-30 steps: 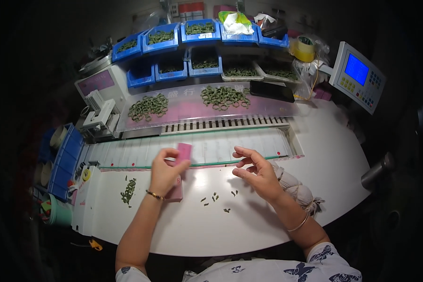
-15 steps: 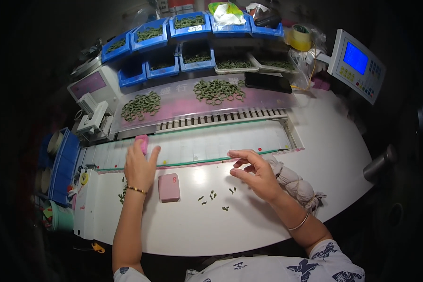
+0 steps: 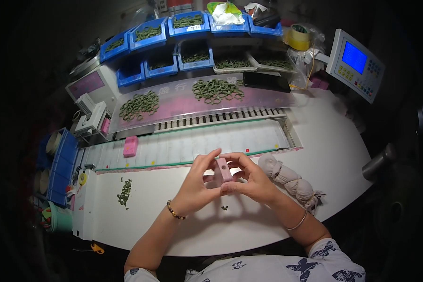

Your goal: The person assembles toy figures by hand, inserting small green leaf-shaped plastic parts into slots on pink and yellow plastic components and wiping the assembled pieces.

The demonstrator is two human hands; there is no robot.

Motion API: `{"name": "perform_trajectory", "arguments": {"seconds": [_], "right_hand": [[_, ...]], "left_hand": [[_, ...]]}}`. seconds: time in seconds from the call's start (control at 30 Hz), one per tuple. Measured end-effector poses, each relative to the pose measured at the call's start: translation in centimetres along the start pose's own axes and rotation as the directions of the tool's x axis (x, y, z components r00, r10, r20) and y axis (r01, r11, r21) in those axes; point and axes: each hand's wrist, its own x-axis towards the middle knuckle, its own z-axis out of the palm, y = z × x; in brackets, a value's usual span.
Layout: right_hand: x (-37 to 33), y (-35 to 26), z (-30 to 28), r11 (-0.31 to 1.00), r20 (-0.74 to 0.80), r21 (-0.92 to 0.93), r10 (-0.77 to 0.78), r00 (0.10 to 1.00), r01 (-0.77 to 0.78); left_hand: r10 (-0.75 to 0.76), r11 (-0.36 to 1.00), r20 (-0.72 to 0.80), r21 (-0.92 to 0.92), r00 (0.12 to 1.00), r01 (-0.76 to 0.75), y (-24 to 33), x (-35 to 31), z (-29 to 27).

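A pale pink block (image 3: pixel 224 171) with a round hole in its narrow side stands upright between my hands, lifted above the white table. My left hand (image 3: pixel 196 184) grips it from the left, thumb at its lower end. From the right, my right hand (image 3: pixel 254 179) has its fingers over the top and its thumb under the bottom. A few small green pieces (image 3: pixel 224 207) lie on the table below my hands. Farther left is a larger heap of green bits (image 3: pixel 124 193). A brighter pink block (image 3: pixel 130 146) rests on the white conveyor belt (image 3: pixel 197 141).
Behind the belt, a clear sheet bears two heaps of green rings (image 3: pixel 218 91) and a black phone (image 3: pixel 267 82). Blue bins (image 3: pixel 189 31) stand in rows at the back. At right are a rolled cloth bundle (image 3: pixel 291 181) and a control panel (image 3: pixel 356 66).
My left hand has left the bright pink block on the belt, which has shifted left. Both hands now hold the pale pink block, raised off the table.
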Motion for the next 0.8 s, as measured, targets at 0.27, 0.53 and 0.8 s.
{"name": "perform_trajectory", "arguments": {"seconds": [0.27,0.53,0.8], "right_hand": [[-0.1,-1.7,-2.1,0.857,0.060,-0.430,-0.285,0.957,0.282],[-0.2,-2.6,-2.5,0.990,-0.055,-0.007,-0.139,0.989,0.139],[0.1,-0.4,-1.8,0.998,-0.203,0.057,-0.017,0.979,0.030]], "left_hand": [[0.060,0.980,0.129,-0.197,0.990,-0.034,0.0,2.1,0.6],[0.003,0.821,-0.013,-0.571,1.000,-0.010,-0.8,0.8,0.5],[0.144,0.885,-0.238,-0.404,0.961,-0.233,-0.5,0.5,3.5]]}}
